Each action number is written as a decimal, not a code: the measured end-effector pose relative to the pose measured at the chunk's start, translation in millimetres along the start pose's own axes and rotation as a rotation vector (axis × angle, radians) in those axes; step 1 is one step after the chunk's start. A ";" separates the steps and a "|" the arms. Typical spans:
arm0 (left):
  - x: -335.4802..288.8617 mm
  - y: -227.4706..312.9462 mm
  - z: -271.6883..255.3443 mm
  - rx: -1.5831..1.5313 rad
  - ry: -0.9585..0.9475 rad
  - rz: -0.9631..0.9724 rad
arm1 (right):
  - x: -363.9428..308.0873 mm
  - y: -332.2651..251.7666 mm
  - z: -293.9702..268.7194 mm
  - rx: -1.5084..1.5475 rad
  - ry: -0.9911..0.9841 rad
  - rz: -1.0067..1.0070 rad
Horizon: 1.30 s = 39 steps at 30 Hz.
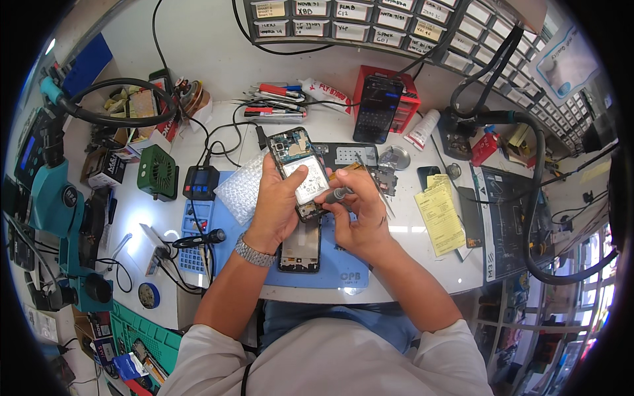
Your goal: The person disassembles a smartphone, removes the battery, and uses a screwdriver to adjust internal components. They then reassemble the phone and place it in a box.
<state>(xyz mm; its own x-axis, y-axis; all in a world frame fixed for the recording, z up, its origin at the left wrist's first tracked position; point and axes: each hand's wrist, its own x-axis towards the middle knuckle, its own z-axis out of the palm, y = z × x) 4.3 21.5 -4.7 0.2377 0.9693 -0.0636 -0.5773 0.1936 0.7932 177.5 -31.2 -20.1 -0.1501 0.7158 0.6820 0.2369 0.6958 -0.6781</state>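
Observation:
An opened phone (290, 146), its circuit board and white battery (308, 185) bare, is held above the bench in my left hand (274, 206). My left thumb presses on the battery and the fingers wrap behind the phone. My right hand (363, 214) is closed on a grey-handled screwdriver (338, 195), close to the phone's lower right end. The screwdriver's tip is hard to make out. Below the held phone, a bare phone frame (299, 251) lies on the blue work mat (264, 276). Thin tweezers (382, 193) show just beyond my right hand.
Bubble wrap (246, 188) lies left of my hands. A lit phone (380, 109) leans on a red drawer box (411, 99) at the back. Yellow slips (439, 221) lie to the right. A microscope stand (69, 198) is at far left; cables cross the bench.

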 end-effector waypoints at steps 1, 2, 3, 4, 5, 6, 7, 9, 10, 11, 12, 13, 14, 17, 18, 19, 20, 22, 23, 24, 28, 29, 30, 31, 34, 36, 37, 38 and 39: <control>-0.1 0.4 -0.1 0.006 -0.004 0.003 | 0.0 0.4 0.3 0.072 -0.008 -0.027; -0.1 0.7 -0.1 0.007 -0.004 0.003 | 0.0 0.6 -0.1 -0.033 0.002 -0.030; -0.2 0.9 0.0 0.004 0.001 -0.002 | 0.3 1.1 -1.7 -0.119 0.010 -0.070; -0.6 0.6 0.3 -0.005 -0.004 0.003 | 0.0 1.1 -1.8 -0.196 0.017 -0.067; -1.3 -0.2 0.7 -0.016 -0.003 0.004 | -0.3 1.2 -2.1 -0.190 0.026 -0.094; -1.7 -0.6 0.8 -0.027 -0.002 0.005 | -0.8 1.2 -1.3 -0.175 0.034 -0.079; -1.8 -0.2 0.3 -0.016 -0.007 0.001 | -1.3 1.3 -0.3 -0.146 0.035 -0.054; -1.3 0.1 -0.7 0.002 -0.013 -0.012 | -1.5 2.2 1.4 -0.009 0.014 -0.018; -0.8 -0.4 -0.8 0.001 -0.013 -0.001 | -1.7 2.5 2.0 0.065 0.000 0.005; -0.1 -1.0 -0.8 -0.006 -0.010 0.008 | -1.2 3.4 2.1 0.027 0.007 -0.028; 0.4 -1.3 -1.0 -0.015 0.004 0.010 | -0.6 4.1 2.2 -0.012 0.014 -0.061; 0.4 -1.8 -1.1 -0.014 -0.006 0.014 | -0.4 4.1 1.9 -0.047 0.017 -0.082; 0.4 -2.4 -1.2 -0.015 -0.006 0.012 | -0.6 3.8 1.3 -0.095 0.029 -0.087; 0.4 -2.0 -2.0 -0.006 -0.025 0.004 | -2.6 1.0 0.8 -0.090 0.037 -0.023; 0.5 -1.7 -2.1 0.000 -0.029 -0.002 | -2.9 0.6 1.6 0.003 0.028 0.025; 0.5 -1.9 -1.7 -0.002 -0.024 0.007 | -2.9 0.8 1.8 0.108 0.011 0.030; 0.5 -2.0 -1.1 -0.002 -0.014 0.011 | -2.8 1.3 1.9 0.033 0.021 0.029; 0.6 -1.9 0.0 -0.006 -0.006 0.014 | -1.9 3.7 0.3 -0.089 0.027 -0.051; 0.4 -1.5 0.3 -0.011 -0.007 0.012 | -2.3 4.2 0.9 -0.114 0.038 -0.060; 0.2 -1.1 0.4 -0.021 0.002 0.003 | -2.7 4.8 1.2 -0.131 0.051 -0.062; -0.4 -1.0 1.1 0.008 0.015 0.010 | -4.5 4.3 3.5 0.085 0.018 0.022; 0.0 -0.5 0.6 0.008 0.011 0.010 | -4.2 4.6 3.2 0.007 0.023 0.014; 0.4 -0.5 0.4 0.001 0.015 0.002 | -3.9 4.7 2.8 -0.046 0.029 -0.018; 0.8 -0.8 0.5 0.000 0.004 0.008 | -3.5 4.9 2.4 -0.099 0.035 -0.050; 1.0 -1.3 0.5 -0.011 0.004 0.004 | -3.3 4.2 2.3 -0.143 0.051 -0.035; 0.7 -1.8 0.5 0.000 0.010 0.003 | -4.4 1.5 4.2 0.026 0.032 0.078; 0.8 -1.9 0.3 -0.010 0.011 0.000 | -4.7 -0.3 5.2 0.111 0.023 0.133; 1.0 -1.9 -0.1 -0.020 0.011 -0.003 | -4.5 -2.1 6.0 0.146 0.054 0.174; 1.6 -2.1 -0.7 -0.038 0.004 -0.001 | -3.8 -4.2 6.0 0.180 0.085 0.214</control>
<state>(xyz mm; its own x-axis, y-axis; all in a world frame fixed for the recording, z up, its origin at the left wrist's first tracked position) 5.3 22.8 -6.9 0.2352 0.9696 -0.0675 -0.6066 0.2006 0.7693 171.3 -36.4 -21.4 -0.0322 0.8452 0.5335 0.0789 0.5343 -0.8416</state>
